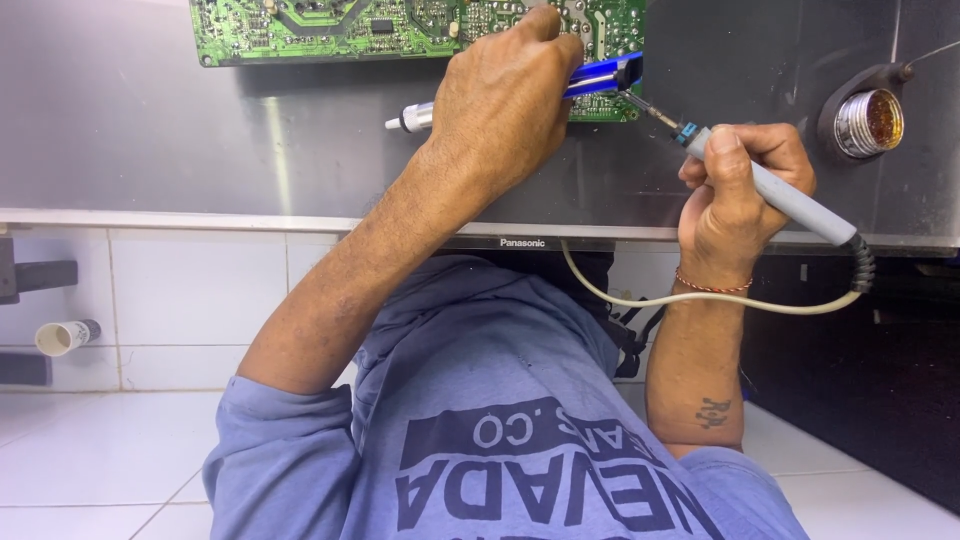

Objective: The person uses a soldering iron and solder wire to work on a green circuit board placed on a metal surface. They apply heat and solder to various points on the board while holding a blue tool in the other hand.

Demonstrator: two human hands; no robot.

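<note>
Your left hand (505, 95) is clenched around a blue desoldering pump (600, 73), its white plunger end (410, 119) poking out past your wrist. Your right hand (735, 190) grips a grey soldering iron (790, 200) like a pen, its tip just beyond your fingers (722, 150), meeting the pump's nozzle at the edge of the green circuit board (300, 30) (partly hidden by your knuckles). Further right on the metal surface (130, 130) sits a tip-cleaner holder (868, 122); the iron's cord (700, 300) trails below.

Small white logo label (522, 242) on dark strip at metal panel's lower edge
</note>
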